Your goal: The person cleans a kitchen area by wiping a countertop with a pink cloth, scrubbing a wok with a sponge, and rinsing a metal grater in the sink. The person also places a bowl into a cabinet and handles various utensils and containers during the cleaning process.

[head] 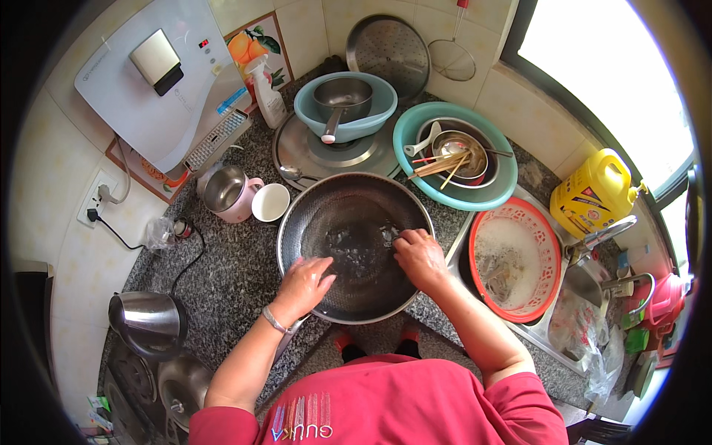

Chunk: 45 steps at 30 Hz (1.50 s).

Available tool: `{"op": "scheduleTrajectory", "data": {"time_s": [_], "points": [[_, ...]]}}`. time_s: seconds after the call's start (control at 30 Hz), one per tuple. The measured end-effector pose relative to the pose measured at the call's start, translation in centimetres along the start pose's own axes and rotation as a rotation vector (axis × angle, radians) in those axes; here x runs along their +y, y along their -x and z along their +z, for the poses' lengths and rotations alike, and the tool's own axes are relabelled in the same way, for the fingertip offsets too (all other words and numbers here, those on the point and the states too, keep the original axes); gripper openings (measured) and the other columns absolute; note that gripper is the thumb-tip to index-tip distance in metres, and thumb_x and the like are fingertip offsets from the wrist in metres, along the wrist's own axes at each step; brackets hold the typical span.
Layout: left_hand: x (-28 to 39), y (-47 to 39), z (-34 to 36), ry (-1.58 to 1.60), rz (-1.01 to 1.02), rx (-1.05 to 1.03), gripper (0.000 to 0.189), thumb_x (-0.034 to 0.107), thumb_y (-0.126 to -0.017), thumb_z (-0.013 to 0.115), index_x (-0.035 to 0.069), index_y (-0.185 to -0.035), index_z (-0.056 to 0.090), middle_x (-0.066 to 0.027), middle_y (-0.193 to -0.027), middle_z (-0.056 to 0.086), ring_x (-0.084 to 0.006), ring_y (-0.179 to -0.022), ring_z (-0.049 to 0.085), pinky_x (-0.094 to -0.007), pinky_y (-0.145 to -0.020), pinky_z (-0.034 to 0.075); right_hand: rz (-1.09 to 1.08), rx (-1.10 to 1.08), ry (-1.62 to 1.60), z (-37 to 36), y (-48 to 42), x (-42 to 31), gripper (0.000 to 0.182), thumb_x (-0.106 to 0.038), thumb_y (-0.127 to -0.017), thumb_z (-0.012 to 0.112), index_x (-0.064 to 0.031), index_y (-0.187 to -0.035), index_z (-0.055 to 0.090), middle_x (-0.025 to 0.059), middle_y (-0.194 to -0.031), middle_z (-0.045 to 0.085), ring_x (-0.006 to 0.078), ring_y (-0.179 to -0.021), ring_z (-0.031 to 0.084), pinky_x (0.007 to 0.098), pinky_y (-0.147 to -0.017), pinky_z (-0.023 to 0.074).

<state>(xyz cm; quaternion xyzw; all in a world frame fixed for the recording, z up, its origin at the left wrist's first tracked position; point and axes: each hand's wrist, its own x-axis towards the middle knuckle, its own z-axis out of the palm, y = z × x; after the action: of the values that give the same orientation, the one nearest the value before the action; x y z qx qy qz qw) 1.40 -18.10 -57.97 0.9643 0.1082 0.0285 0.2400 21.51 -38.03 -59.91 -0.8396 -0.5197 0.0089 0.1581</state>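
Note:
A large dark wok [356,278] with a textured inner face and a metal rim stands in front of me. Water and a little foam lie on its bottom. Over its near left rim is my left hand [303,286], fingers apart, nothing in it, a bracelet on the wrist. My right hand [421,258] reaches over the right rim, its bent fingers at the inner wall beside a patch of foam. Whether those fingers pinch something is hidden. The wok's handle [289,339] points down and left, partly behind my left forearm.
On the right, a red plastic basket [477,250] with foamy water sits over the sink, near a yellow jug [589,194]. Behind the wok are a green basin [406,139] with bowls and a blue basin [389,100] with a saucepan. A white cup [271,202] and pink mug [233,206] stand left.

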Motion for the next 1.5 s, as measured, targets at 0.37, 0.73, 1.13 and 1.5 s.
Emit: {"op": "scheduleTrajectory", "data": {"time_s": [0.37, 0.73, 1.13, 1.5], "points": [[-3.1, 1.9, 1.2, 0.103, -0.198, 0.521, 0.059, 0.002, -0.079, 0.062, -0.001, -0.134, 0.04, -0.0283, -0.134, 0.039, -0.0409, -0.128, 0.037, -0.0473, -0.11, 0.028, 0.889, 0.154, -1.153, 2.4, 3.8, 2.1, 0.051, -0.023, -0.083, 0.067, -0.0026, -0.125, 0.046, 0.0151, -0.111, 0.06, 0.0294, -0.098, 0.06, 0.0408, -0.078, 0.0524], [-3.5, 4.1, 0.6, 1.515, -0.829, -0.35, 0.019, 0.012, -0.086, 0.055, -0.003, -0.097, 0.056, -0.0189, -0.075, 0.065, -0.027, -0.057, 0.063, -0.0315, -0.039, 0.043, 0.9, 0.02, -1.43, 2.7, 5.6, 0.2, 0.047, -0.004, -0.077, 0.048, -0.0002, -0.123, 0.048, 0.0139, -0.103, 0.062, 0.0264, -0.085, 0.064, 0.0395, -0.065, 0.0564], [1.2, 5.4, -0.3, 1.601, -0.869, -0.425, 0.009, 0.005, -0.085, 0.052, -0.004, -0.088, 0.052, -0.018, -0.074, 0.059, -0.0244, -0.055, 0.056, -0.0283, -0.04, 0.037, 0.824, 0.132, -1.326, -3.8, 10.9, -2.0, 0.048, -0.006, -0.076, 0.047, -0.0003, -0.124, 0.05, 0.0123, -0.099, 0.064, 0.021, -0.082, 0.063, 0.0331, -0.063, 0.0536], [13.7, 5.2, 0.2, 1.662, -0.788, -0.255, 0.013, 0.006, -0.083, 0.051, -0.003, -0.09, 0.057, -0.0173, -0.073, 0.064, -0.0243, -0.055, 0.059, -0.0272, -0.039, 0.038, 0.636, 0.177, -1.355, -11.3, 15.8, 4.8, 0.034, -0.017, -0.088, 0.052, -0.0047, -0.119, 0.054, 0.0029, -0.096, 0.061, 0.0095, -0.082, 0.056, 0.0253, -0.068, 0.0475]]}}
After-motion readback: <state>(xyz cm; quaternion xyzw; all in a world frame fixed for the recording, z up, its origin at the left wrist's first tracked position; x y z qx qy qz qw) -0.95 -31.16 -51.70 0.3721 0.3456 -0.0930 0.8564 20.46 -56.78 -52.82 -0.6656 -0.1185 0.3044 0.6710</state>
